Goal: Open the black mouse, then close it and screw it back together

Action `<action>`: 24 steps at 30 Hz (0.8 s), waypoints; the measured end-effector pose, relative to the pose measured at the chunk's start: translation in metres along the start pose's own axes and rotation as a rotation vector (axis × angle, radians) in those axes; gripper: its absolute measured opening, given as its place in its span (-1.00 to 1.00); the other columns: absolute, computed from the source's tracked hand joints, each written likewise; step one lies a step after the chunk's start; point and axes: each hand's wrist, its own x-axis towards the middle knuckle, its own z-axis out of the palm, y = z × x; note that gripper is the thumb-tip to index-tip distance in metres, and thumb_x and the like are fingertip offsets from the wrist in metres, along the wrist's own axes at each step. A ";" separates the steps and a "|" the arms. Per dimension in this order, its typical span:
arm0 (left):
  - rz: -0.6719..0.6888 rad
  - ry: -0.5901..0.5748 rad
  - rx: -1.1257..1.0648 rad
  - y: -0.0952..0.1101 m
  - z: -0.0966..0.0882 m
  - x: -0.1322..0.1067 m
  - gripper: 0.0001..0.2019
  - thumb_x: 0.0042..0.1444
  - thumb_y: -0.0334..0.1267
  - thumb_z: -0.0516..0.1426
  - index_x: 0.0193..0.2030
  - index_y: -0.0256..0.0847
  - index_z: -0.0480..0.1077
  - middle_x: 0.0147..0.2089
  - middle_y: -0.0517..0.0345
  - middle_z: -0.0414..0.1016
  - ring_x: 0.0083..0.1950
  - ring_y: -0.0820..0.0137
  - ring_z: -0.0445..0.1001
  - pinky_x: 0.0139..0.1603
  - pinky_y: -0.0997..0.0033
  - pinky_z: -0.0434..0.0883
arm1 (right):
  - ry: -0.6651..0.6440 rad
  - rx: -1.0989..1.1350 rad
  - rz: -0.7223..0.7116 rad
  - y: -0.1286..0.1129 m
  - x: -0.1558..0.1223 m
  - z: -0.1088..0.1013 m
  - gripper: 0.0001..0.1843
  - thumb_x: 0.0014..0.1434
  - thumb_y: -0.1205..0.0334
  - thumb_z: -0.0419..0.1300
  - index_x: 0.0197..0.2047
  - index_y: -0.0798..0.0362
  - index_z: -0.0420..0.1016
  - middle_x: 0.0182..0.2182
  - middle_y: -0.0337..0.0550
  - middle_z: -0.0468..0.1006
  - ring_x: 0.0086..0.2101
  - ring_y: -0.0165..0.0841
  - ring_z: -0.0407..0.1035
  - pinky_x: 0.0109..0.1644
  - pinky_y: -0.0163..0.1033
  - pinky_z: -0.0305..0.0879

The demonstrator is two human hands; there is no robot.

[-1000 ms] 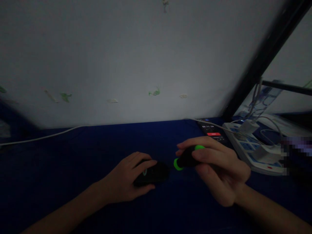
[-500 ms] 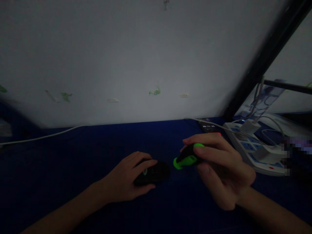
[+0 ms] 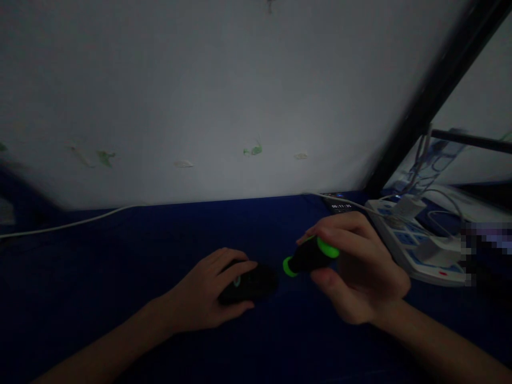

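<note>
Around the rear of a black computer mouse (image 3: 262, 282) lies my left hand (image 3: 214, 288), its fingers and thumb closed on the two sides. A pale logo shows on the mouse between the fingers. Just right of it, my right hand (image 3: 356, 266) grips a black-and-green screwdriver (image 3: 310, 255) by the handle, between thumb and fingers. Bright green marks both ends of this handle, and the narrower end points left at the mouse. Too dark to make out is any shaft beyond that end.
A white power strip (image 3: 416, 245) with plugs and cables lies on the right of the blue tabletop (image 3: 160, 240). Behind my right hand is a phone (image 3: 340, 205) showing a timer. A white cable (image 3: 92, 218) runs along the pale wall (image 3: 240, 96).
The screwdriver handle has turned in my right fingers, so a black side faces me instead of a green one. My right hand has shifted slightly left and up; my left hand stays on the mouse.
</note>
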 end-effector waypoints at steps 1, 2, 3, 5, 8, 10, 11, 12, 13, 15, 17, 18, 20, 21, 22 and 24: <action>-0.001 -0.002 -0.002 0.000 0.000 0.000 -0.42 0.25 -0.15 0.33 0.36 -0.14 0.30 0.19 -0.14 0.47 0.15 0.10 0.52 0.15 0.04 0.56 | -0.010 -0.004 0.002 0.000 0.000 -0.001 -0.41 0.23 0.32 0.32 0.33 0.04 0.48 -0.09 0.01 0.62 -0.15 -0.14 0.57 -0.23 -0.06 0.62; -0.002 -0.004 -0.005 0.000 0.000 0.000 -0.42 0.26 -0.15 0.32 0.36 -0.14 0.30 0.19 -0.14 0.47 0.15 0.10 0.53 0.15 0.03 0.56 | -0.021 -0.005 0.017 -0.001 0.000 -0.001 -0.46 0.27 0.30 0.28 0.32 0.06 0.49 -0.06 0.03 0.61 -0.13 -0.12 0.57 -0.20 -0.04 0.63; -0.005 -0.007 -0.006 0.001 -0.001 0.001 -0.43 0.26 -0.16 0.32 0.36 -0.14 0.30 0.19 -0.14 0.47 0.15 0.10 0.53 0.15 0.02 0.56 | -0.030 -0.004 0.039 -0.002 0.000 -0.002 -0.49 0.30 0.31 0.22 0.31 0.06 0.49 -0.02 0.05 0.61 -0.09 -0.10 0.58 -0.16 -0.01 0.63; -0.010 -0.012 -0.004 0.001 -0.001 0.001 -0.43 0.26 -0.16 0.32 0.36 -0.14 0.30 0.20 -0.14 0.47 0.16 0.09 0.53 0.16 0.00 0.56 | -0.046 0.011 0.083 -0.005 0.002 -0.003 -0.49 0.33 0.37 0.14 0.32 0.03 0.47 0.07 0.06 0.61 -0.02 -0.08 0.58 -0.09 0.04 0.64; -0.017 -0.017 -0.005 0.001 0.000 0.001 -0.42 0.24 -0.15 0.33 0.35 -0.14 0.31 0.20 -0.15 0.47 0.15 0.08 0.53 0.15 -0.01 0.56 | -0.043 0.036 0.067 -0.004 0.004 -0.002 -0.40 0.26 0.46 0.21 0.35 -0.01 0.44 0.06 0.02 0.64 -0.04 -0.10 0.59 -0.08 0.02 0.63; -0.023 -0.012 -0.012 0.000 0.000 0.001 -0.43 0.24 -0.15 0.33 0.34 -0.13 0.32 0.19 -0.14 0.47 0.13 0.10 0.54 0.14 0.02 0.57 | -0.011 0.022 0.050 -0.002 0.005 -0.001 -0.37 0.22 0.44 0.30 0.34 -0.05 0.45 -0.01 -0.01 0.66 -0.09 -0.11 0.58 -0.14 0.00 0.62; -0.027 -0.007 -0.016 0.000 0.000 0.001 -0.44 0.24 -0.15 0.33 0.34 -0.12 0.33 0.19 -0.13 0.48 0.13 0.11 0.54 0.13 0.03 0.57 | 0.007 0.006 0.054 0.000 0.005 -0.001 -0.38 0.21 0.42 0.34 0.32 -0.07 0.47 -0.04 -0.03 0.66 -0.12 -0.12 0.58 -0.17 -0.01 0.61; -0.028 -0.003 -0.018 -0.001 0.001 0.001 -0.44 0.24 -0.14 0.33 0.34 -0.11 0.33 0.18 -0.12 0.48 0.12 0.11 0.54 0.13 0.04 0.58 | 0.021 -0.011 0.055 0.000 0.006 -0.001 -0.39 0.20 0.39 0.37 0.30 -0.08 0.50 -0.07 -0.04 0.65 -0.15 -0.13 0.57 -0.21 -0.02 0.61; -0.027 0.000 -0.020 -0.001 0.001 0.001 -0.44 0.24 -0.14 0.33 0.34 -0.11 0.33 0.18 -0.12 0.48 0.12 0.11 0.54 0.13 0.04 0.58 | 0.024 -0.026 0.055 0.001 0.006 -0.002 -0.43 0.21 0.36 0.37 0.28 -0.07 0.52 -0.09 -0.04 0.64 -0.17 -0.14 0.56 -0.23 -0.03 0.60; -0.029 -0.007 -0.022 -0.002 0.001 0.001 -0.43 0.24 -0.13 0.33 0.34 -0.11 0.32 0.18 -0.12 0.47 0.12 0.12 0.54 0.12 0.04 0.58 | 0.008 -0.038 0.050 -0.001 0.006 -0.004 -0.52 0.27 0.33 0.29 0.25 -0.01 0.55 -0.07 0.00 0.63 -0.14 -0.13 0.56 -0.21 -0.02 0.60; -0.028 -0.015 -0.026 -0.002 0.000 0.001 -0.43 0.25 -0.13 0.32 0.35 -0.12 0.31 0.19 -0.12 0.46 0.12 0.12 0.54 0.11 0.06 0.58 | -0.026 -0.022 0.058 -0.003 0.008 -0.006 -0.56 0.33 0.36 0.17 0.24 0.04 0.55 0.01 0.06 0.64 -0.05 -0.09 0.58 -0.16 0.01 0.61; -0.030 -0.019 -0.029 -0.002 0.000 0.001 -0.43 0.25 -0.13 0.32 0.35 -0.12 0.31 0.19 -0.12 0.46 0.12 0.13 0.54 0.11 0.07 0.58 | -0.041 -0.008 0.064 -0.004 0.008 -0.006 -0.55 0.34 0.39 0.13 0.25 0.05 0.54 0.04 0.06 0.65 -0.03 -0.08 0.59 -0.14 0.01 0.62; -0.037 -0.017 -0.034 -0.002 0.000 0.001 -0.42 0.25 -0.13 0.33 0.35 -0.10 0.30 0.19 -0.11 0.45 0.13 0.13 0.54 0.11 0.08 0.59 | -0.049 0.017 0.064 -0.004 0.010 -0.006 -0.53 0.32 0.44 0.13 0.26 0.04 0.53 0.03 0.04 0.67 -0.04 -0.10 0.61 -0.13 -0.01 0.63; -0.040 -0.014 -0.035 -0.002 0.000 0.000 -0.42 0.25 -0.13 0.33 0.35 -0.10 0.30 0.20 -0.10 0.45 0.13 0.13 0.54 0.11 0.08 0.59 | -0.039 0.026 0.051 -0.004 0.011 -0.006 -0.51 0.30 0.45 0.17 0.26 0.02 0.52 0.01 0.02 0.69 -0.07 -0.12 0.62 -0.15 -0.02 0.63; -0.047 -0.012 -0.034 -0.002 0.000 0.000 -0.42 0.24 -0.12 0.33 0.35 -0.10 0.31 0.20 -0.10 0.46 0.13 0.13 0.54 0.11 0.08 0.59 | -0.023 0.029 0.036 -0.003 0.011 -0.005 -0.50 0.29 0.44 0.22 0.27 -0.01 0.52 -0.03 0.00 0.70 -0.10 -0.13 0.62 -0.17 -0.04 0.63; -0.053 -0.004 -0.030 -0.002 0.000 0.000 -0.42 0.23 -0.13 0.34 0.34 -0.11 0.32 0.19 -0.10 0.46 0.12 0.13 0.54 0.11 0.08 0.59 | 0.001 0.010 0.023 -0.001 0.011 -0.005 -0.49 0.25 0.38 0.33 0.25 -0.07 0.54 -0.09 -0.04 0.70 -0.14 -0.14 0.62 -0.21 -0.05 0.63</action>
